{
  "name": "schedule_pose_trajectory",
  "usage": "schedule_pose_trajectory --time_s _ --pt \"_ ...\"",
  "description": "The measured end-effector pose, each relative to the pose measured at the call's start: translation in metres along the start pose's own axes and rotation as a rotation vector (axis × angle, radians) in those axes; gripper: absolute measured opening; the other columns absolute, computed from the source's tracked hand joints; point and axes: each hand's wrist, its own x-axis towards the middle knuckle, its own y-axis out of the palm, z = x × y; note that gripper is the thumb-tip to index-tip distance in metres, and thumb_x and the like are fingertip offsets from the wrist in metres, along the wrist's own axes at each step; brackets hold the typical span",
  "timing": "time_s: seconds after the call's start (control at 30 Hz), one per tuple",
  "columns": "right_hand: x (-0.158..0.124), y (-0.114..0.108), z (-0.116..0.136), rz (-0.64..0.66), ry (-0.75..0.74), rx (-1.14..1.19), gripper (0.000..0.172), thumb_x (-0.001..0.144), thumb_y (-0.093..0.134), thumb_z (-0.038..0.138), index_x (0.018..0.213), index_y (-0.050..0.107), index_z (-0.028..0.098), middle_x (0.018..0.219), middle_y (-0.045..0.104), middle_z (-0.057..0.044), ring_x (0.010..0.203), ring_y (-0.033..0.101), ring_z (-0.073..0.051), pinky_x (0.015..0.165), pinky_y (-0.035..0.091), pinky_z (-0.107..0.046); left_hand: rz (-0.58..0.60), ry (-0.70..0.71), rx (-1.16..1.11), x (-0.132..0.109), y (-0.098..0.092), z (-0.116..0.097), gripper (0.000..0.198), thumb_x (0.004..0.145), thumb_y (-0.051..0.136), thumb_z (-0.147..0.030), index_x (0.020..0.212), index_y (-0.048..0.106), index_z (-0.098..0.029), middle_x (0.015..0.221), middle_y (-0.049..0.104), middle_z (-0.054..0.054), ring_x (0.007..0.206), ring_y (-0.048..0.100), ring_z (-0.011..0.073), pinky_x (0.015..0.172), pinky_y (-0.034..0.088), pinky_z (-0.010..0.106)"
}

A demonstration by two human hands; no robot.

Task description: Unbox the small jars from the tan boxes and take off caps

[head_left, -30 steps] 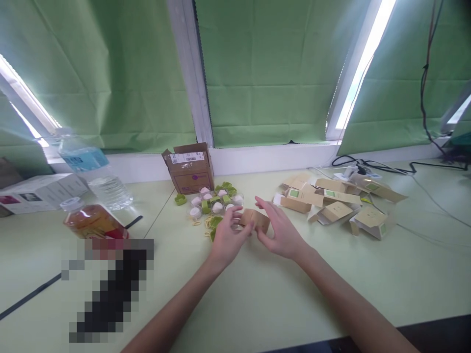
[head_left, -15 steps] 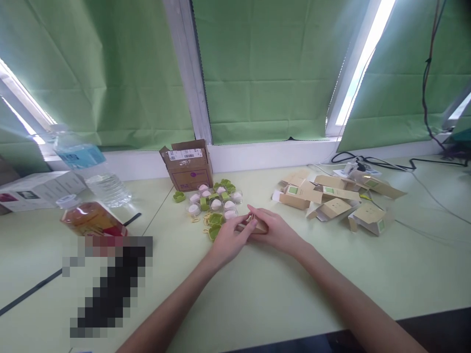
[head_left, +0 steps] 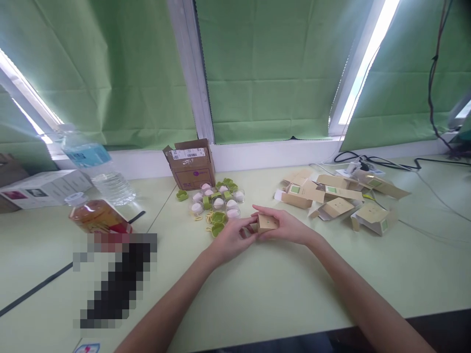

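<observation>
Left to right: a ribbed clear bottle [head_left: 114, 188], an amber bottle [head_left: 97, 216], a brown cardboard carton [head_left: 194, 175], then rounded pale puffs [head_left: 218, 203] in clear cups beside glossy green moulds [head_left: 218, 229]. The left hand [head_left: 233, 239] curls, fingertips at the box's left end (whether pinching, I can't tell). The small tan box [head_left: 268, 222] sits between the hands, dotted face upward, long axis seemingly left to right; the right hand [head_left: 291, 227] grips it. Beyond lie creased, open-flapped cartons [head_left: 336, 208].
</observation>
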Motion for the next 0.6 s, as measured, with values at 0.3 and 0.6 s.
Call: schedule_pose_trajectory --time_s 0.3,0.6 --pt "0.001 -0.001 -0.005 0.0 -0.036 -0.042 0.081 0.072 0.086 0.033 0.147 0.054 0.031 0.137 0.067 -0.003 0.125 0.064 -0.029 0.106 0.053 -0.045 -0.034 0.032 0.106 0.001 0.003 0.016 0.047 0.09 0.061 -0.024 0.137 0.062 -0.02 0.098 0.073 0.004 0.073 0.058 0.0118 0.067 0.052 0.025" --pt "0.0 -0.003 -0.006 0.014 -0.062 -0.036 0.076 0.071 0.087 0.033 0.142 0.059 0.03 0.137 0.067 -0.004 0.126 0.064 -0.029 0.107 0.052 -0.046 -0.008 0.084 0.154 -0.002 0.002 0.012 0.042 0.092 0.061 -0.027 0.133 0.063 -0.02 0.094 0.071 0.004 0.075 0.058 0.0131 0.069 0.052 0.026"
